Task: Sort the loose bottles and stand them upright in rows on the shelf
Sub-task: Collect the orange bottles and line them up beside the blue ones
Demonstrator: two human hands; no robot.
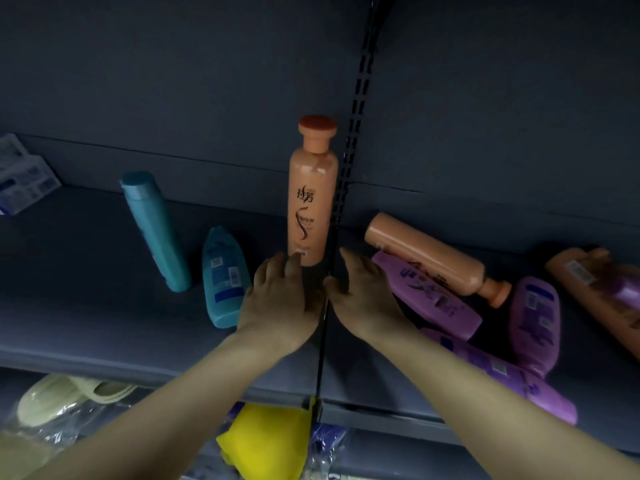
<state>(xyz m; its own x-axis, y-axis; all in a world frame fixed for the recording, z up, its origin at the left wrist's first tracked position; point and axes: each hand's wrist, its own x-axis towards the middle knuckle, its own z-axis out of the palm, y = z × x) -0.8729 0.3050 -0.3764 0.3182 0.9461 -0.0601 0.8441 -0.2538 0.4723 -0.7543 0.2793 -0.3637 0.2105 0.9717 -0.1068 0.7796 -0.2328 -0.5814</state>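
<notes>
A tall orange bottle (313, 192) of smooth, matte plastic stands upright at the back of the dark blue-grey shelf (86, 306), its cylindrical body narrowing to a short neck under a wide, flat-topped cap, with dark lettering down the front. It stands just left of the black slotted upright (356, 116) on the back panel. Both hands lie below its foot and hold nothing. The left hand (280, 303) reaches in palm down with the fingers straight, the tips right at the bottle's base; whether they touch it cannot be told. The right hand (367, 299) lies just beside the left, fingers loosely extended, apart from the bottle and over the end of a glossy purple bottle (429, 292) that lies flat. A second orange bottle (436, 258) lies on its side behind that one, cap pointing right. To the left, a slim teal bottle (156, 230) and a squat, rounded teal bottle (223, 275) lie on the shelf. Another purple bottle (535, 323) lies further right. Below the shelf sits something bright yellow (270, 441).
</notes>
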